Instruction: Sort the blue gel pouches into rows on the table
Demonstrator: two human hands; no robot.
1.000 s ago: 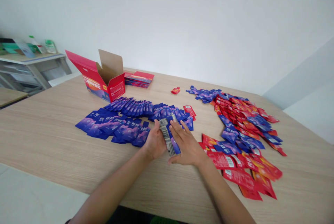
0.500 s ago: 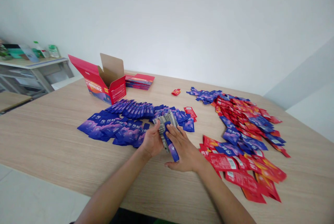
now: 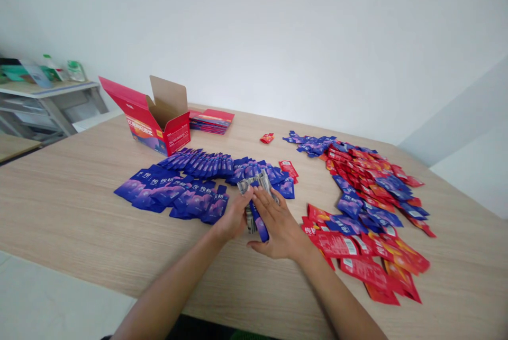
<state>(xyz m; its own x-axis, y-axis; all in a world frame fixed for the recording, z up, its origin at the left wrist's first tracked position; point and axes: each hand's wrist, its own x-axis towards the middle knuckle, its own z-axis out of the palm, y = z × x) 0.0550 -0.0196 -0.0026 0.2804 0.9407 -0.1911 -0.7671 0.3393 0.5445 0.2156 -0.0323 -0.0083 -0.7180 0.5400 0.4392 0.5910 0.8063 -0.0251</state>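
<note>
My left hand (image 3: 233, 219) and my right hand (image 3: 277, 222) together hold a small stack of blue sachets (image 3: 256, 197), fanned at the top with their grey barcoded backs showing. The stack stands on edge on the wooden table (image 3: 71, 213), near its front middle. Just beyond and left of my hands lie rows of blue sachets (image 3: 186, 178), overlapped face up. To the right spreads a loose heap of mixed red and blue sachets (image 3: 367, 197).
An open red carton (image 3: 156, 118) stands at the back left, with a flat pile of folded red cartons (image 3: 211, 119) behind it. One red sachet (image 3: 267, 138) lies alone at the back. A shelf with bottles (image 3: 43, 83) is off the table's left.
The sachet stack in my hands went from squared up to fanned at its top. My right hand has slid up along it. The view wobbled slightly.
</note>
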